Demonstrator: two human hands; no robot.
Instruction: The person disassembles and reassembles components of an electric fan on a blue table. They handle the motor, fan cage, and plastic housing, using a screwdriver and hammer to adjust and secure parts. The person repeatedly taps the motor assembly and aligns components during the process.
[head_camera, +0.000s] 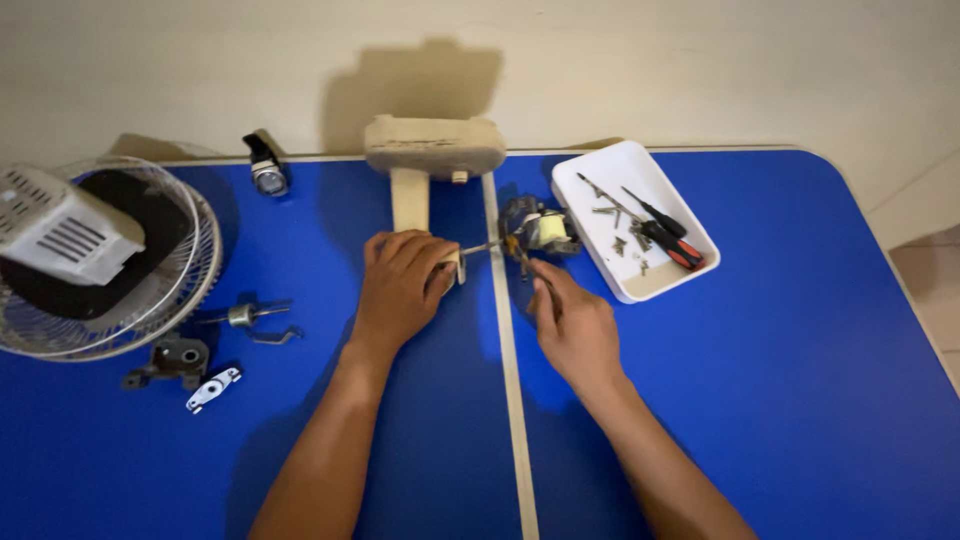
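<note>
My left hand (402, 285) is closed over the near end of a cream fan stand (432, 150) that lies on the blue table (780, 380), its base against the wall. Just to the right sits a small fan motor (540, 228) with a metal shaft (480, 247) pointing toward my left hand. My right hand (572, 325) reaches up to the motor's near side, fingertips pinched at its wires or a small part there; what they grip is hidden.
A white tray (668, 283) with screws and two screwdrivers (668, 235) stands right of the motor. At far left is a wire fan guard (150, 320) with a grey motor cover (65, 235). Small metal parts (190, 365) and a black-and-silver object (266, 172) lie left.
</note>
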